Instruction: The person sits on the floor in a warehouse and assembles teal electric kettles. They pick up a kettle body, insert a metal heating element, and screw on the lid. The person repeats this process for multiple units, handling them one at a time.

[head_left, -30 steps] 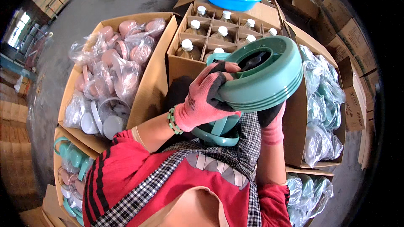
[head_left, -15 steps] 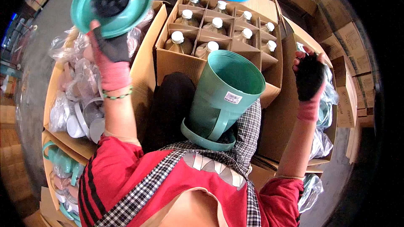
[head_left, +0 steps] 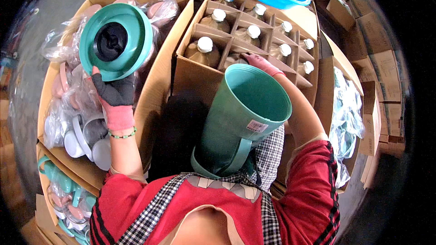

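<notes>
Over one carton, left fingers hold a green ring by its near edge.

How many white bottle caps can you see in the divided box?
9 white caps: three in the box's left column, two in the next, two in the third, two in the right column. Another may be hidden by the right hand.

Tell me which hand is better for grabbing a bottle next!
Probably the right hand: it reaches in among the bottles in the divided box, while the left hand holds the green round piece.
</notes>
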The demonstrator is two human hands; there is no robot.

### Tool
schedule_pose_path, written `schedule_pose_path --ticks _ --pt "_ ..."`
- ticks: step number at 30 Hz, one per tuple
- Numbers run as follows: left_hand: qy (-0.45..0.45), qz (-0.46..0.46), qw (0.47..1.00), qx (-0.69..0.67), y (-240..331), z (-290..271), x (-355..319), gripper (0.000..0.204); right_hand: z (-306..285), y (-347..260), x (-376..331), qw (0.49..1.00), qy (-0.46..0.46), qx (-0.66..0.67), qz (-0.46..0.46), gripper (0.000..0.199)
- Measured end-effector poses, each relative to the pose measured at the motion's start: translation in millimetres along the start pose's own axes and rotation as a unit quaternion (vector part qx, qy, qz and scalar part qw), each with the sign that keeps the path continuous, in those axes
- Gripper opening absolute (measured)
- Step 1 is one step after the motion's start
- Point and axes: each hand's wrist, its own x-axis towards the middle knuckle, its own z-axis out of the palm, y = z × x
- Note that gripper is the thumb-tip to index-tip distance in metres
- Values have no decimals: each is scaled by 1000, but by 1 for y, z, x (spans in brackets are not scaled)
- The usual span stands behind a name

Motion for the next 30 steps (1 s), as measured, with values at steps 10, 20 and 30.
schedule_pose_path --ticks 10,20,30 --pt "90 -31 995 22 -13 4 -9 47 0 -24 0 987 90 -63 118 33" --pt "-238 -272 906 -221 -45 -27 5 37 -216 -87 -131 952 293 -12 91 32" --pt "-316 -176 932 -19 -112 116 -47 34 -133 -120 -231 655 515 552 32 37"
